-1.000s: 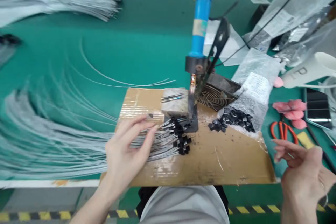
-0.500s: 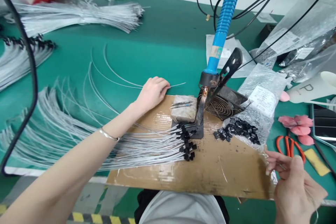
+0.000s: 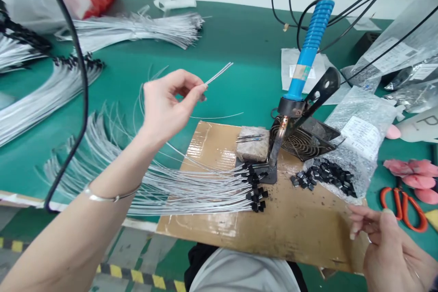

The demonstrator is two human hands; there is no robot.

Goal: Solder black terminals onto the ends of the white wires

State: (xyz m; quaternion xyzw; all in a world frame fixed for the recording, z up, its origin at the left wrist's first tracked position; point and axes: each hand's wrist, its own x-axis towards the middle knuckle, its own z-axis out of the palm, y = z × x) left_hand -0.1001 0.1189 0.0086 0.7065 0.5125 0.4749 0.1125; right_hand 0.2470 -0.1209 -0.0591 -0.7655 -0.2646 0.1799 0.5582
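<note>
My left hand is raised over the green mat and pinches the ends of thin white wires between thumb and fingers. Low on the right, near the cardboard's edge, my right hand has its fingers curled towards the thumb; whatever they hold is too fine to make out. Between the hands stands a soldering iron with a blue handle, tip down in its stand. Beside its tip is a worn pale block with short metal-ended pieces on top. A row of white wires ends in black connectors.
Loose black connectors spill from a clear bag. Orange-handled scissors lie at the right. A wire bundle rests at the back. A black cable hangs at the left; a round grille sits behind the iron.
My left hand has lifted off the mat, up and to the left, now with wire ends in its pinch. My right hand keeps much the same pose. The whole view has shifted slightly.
</note>
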